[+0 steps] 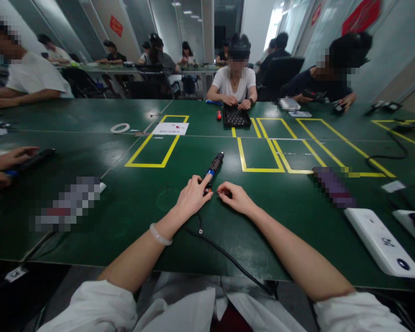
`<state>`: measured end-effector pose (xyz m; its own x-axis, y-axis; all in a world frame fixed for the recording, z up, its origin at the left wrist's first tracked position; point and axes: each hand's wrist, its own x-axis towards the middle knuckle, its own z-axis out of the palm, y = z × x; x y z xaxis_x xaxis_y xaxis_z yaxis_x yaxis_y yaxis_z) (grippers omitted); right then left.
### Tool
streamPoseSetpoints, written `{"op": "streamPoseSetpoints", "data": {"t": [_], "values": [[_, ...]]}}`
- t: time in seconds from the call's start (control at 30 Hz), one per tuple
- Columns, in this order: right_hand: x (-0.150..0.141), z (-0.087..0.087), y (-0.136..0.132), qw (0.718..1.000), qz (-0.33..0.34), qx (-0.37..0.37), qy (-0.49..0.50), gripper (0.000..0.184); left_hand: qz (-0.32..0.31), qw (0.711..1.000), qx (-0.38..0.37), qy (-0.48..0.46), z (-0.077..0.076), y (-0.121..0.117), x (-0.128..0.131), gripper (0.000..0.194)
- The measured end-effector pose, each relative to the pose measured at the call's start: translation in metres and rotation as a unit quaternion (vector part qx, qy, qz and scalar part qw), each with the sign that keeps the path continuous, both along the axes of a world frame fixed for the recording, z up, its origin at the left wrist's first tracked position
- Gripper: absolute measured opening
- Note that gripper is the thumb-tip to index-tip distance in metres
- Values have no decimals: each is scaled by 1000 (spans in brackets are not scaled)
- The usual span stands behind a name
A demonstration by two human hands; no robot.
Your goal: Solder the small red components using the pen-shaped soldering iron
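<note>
My left hand (pixel 192 196), with a pale bangle on its wrist, is closed over the rear part of a slim black corded tool (pixel 216 164). The tool has a blue band and a metal tip pointing away from me; its kind is not clear. A small orange-red part shows beside my left thumb. My right hand (pixel 235 197) is just to the right, apart from the tool, its fingers curled and thumb near the index finger. Whatever it may pinch is hidden. A thin wire with a ring terminal (pixel 200 231) and a thick black cable (pixel 228 255) run below my left hand.
Yellow tape outlines (pixel 263 170) mark the green table (pixel 280 240). A white power bank (pixel 380 240) lies at right, a white card (pixel 170 128) and white ring (pixel 120 128) farther off. Opposite, a person works at a black tray (pixel 236 121) near a red object (pixel 219 115). Others sit around.
</note>
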<state>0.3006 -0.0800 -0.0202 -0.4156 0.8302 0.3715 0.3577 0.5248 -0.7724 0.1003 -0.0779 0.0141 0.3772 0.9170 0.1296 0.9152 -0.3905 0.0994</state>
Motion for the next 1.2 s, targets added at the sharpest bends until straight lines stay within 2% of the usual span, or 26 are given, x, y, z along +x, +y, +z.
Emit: {"op": "streamPoseSetpoints", "data": {"t": [0.17, 0.4, 0.53, 0.63, 0.77, 0.97, 1.2], "values": [[5, -3, 3, 1000, -16, -12, -4, 11, 77, 997, -28, -3, 0, 29, -35, 62], [6, -4, 4, 1000, -21, -8, -14, 10, 213, 975, -60, -14, -4, 74, -124, 66], [6, -4, 3, 999, -22, -11, -23, 11, 293, 954, -55, -33, -5, 83, -169, 68], [6, -4, 3, 999, -24, -12, -27, 11, 330, 942, -45, -49, -4, 83, -191, 66], [6, -5, 4, 999, -19, -10, -27, 11, 350, 935, -23, -47, -4, 79, -202, 63], [5, -5, 4, 999, -18, -11, -28, 11, 341, 939, 33, -35, -2, 73, -193, 56], [6, -1, 3, 999, -19, -14, -29, 10, 369, 929, 21, -27, 6, 69, -185, 37]]}}
